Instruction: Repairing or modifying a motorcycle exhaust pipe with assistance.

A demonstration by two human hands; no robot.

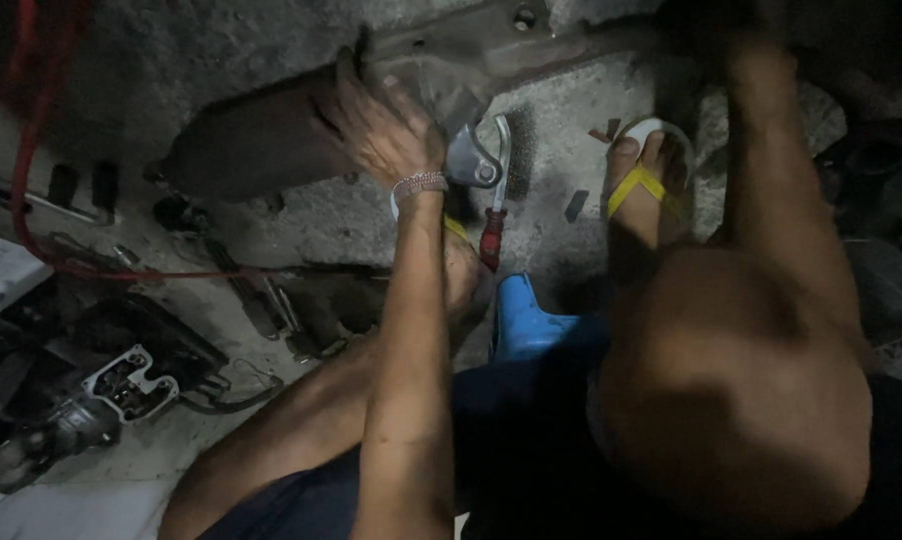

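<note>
My left hand (383, 125), with a beaded band at the wrist, grips the edge of a large dark metal part (261, 140) that lies on the concrete floor. Just right of that hand sits a grey metal bracket (471, 160), and beside it a red-handled tool (493, 215) lies with its shaft pointing away from me. My right forearm (771, 160) stretches up to the top of the view, where the hand is lost in shadow under dark machinery. What it holds cannot be seen.
My foot in a yellow-strapped sandal (646, 180) rests on the floor, and a blue stool (531, 320) is under me. A red hose (29, 150) loops along the left. An open engine casting (131, 385), sockets and loose tools lie at lower left.
</note>
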